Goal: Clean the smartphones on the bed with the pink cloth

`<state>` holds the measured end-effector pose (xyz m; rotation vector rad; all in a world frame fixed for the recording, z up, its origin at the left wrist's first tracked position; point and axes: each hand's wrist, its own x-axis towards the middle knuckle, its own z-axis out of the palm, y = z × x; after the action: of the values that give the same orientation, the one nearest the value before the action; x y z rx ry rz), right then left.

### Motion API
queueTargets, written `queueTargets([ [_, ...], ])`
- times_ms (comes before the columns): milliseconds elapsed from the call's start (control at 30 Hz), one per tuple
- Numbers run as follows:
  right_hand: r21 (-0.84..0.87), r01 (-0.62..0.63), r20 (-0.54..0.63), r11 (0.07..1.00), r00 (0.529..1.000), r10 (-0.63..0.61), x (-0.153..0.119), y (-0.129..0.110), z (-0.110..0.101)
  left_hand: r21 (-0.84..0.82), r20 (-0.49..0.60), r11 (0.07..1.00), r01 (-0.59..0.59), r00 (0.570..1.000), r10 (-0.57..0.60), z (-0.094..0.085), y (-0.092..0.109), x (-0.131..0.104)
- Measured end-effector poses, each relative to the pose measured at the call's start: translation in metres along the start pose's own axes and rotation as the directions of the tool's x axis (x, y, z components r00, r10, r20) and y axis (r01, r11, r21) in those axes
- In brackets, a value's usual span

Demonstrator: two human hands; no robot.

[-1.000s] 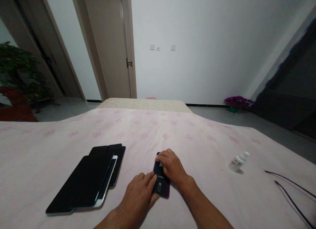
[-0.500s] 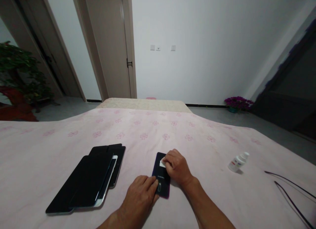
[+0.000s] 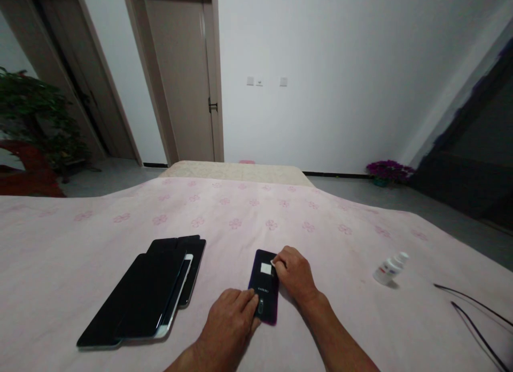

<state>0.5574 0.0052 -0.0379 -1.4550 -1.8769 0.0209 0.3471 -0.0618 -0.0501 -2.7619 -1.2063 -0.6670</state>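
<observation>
ok so looks like surface work on phone (image 3: 263,286) back, camera end nearest person, lying flat on pink cloth (image 3: 320,260)
left hand (image 3: 232,313) clamping lower left edge, right hand (image 3: 295,273) pinching small white scrap (image 3: 273,263) at upper right edge, hands apart
white square (image 3: 265,268) sitting beside scrap, next move probably needing steady hold plus light fingertip pressure
dark device stack (image 3: 148,292) crowding left side, bottle (image 3: 388,270) standing well right, cloth beyond phone's far edge giving most room
</observation>
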Motion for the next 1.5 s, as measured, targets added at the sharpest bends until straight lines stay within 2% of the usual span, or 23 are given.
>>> queueTargets([
  [67, 0.007, -0.026, -0.019, 1.000, 0.999, 0.026, 0.001, 0.001, -0.001, 0.014, 0.000, 1.000, 0.006, 1.000, -0.006, 0.000, 0.000, 0.002],
  [233, 0.132, -0.045, 0.126, 0.990, 0.992, 0.028, 0.002, -0.005, -0.003, 0.033, 0.033, 0.998, 0.052, 0.998, -0.053, -0.002, 0.000, 0.013],
  [333, 0.264, -0.128, 0.145, 0.956, 0.985, 0.092, 0.004, -0.009, 0.000, 0.048, 0.064, 0.994, 0.099, 0.993, -0.102, -0.004, -0.002, 0.025],
  [433, 0.314, -0.165, 0.178, 0.935, 0.978, 0.113, 0.007, -0.007, 0.002, 0.052, 0.116, 0.988, 0.146, 0.982, -0.152, -0.005, -0.005, 0.036],
  [533, 0.289, -0.126, 0.228, 0.949, 0.972, 0.060, 0.007, -0.004, 0.001, 0.060, 0.152, 0.985, 0.164, 0.974, -0.171, -0.007, -0.005, 0.038],
  [667, 0.271, -0.085, 0.261, 0.959, 0.965, 0.012, 0.001, -0.008, -0.005, 0.064, 0.161, 0.990, 0.122, 0.978, -0.131, -0.011, -0.006, 0.027],
  [833, 0.264, 0.021, 0.245, 0.964, 0.966, -0.088, -0.012, -0.023, -0.008, 0.076, 0.138, 0.994, 0.078, 0.987, -0.088, -0.009, -0.007, 0.012],
  [1000, 0.246, 0.117, 0.232, 0.962, 0.957, -0.176, -0.020, -0.027, -0.011, 0.097, 0.094, 0.995, 0.039, 0.994, -0.048, -0.004, -0.009, 0.009],
  [1267, 0.289, 0.297, 0.258, 0.910, 0.891, -0.373, -0.025, -0.019, -0.016, 0.124, 0.040, 0.992, -0.004, 0.999, -0.001, -0.001, -0.011, 0.008],
  [1333, 0.286, 0.311, 0.252, 0.906, 0.888, -0.384, -0.025, -0.018, -0.015, 0.131, 0.044, 0.991, -0.003, 0.999, -0.003, -0.001, -0.011, 0.008],
  [1500, 0.245, 0.282, 0.217, 0.928, 0.917, -0.335, -0.025, -0.019, -0.013, 0.114, 0.066, 0.993, 0.013, 0.998, -0.020, -0.002, -0.011, 0.009],
])
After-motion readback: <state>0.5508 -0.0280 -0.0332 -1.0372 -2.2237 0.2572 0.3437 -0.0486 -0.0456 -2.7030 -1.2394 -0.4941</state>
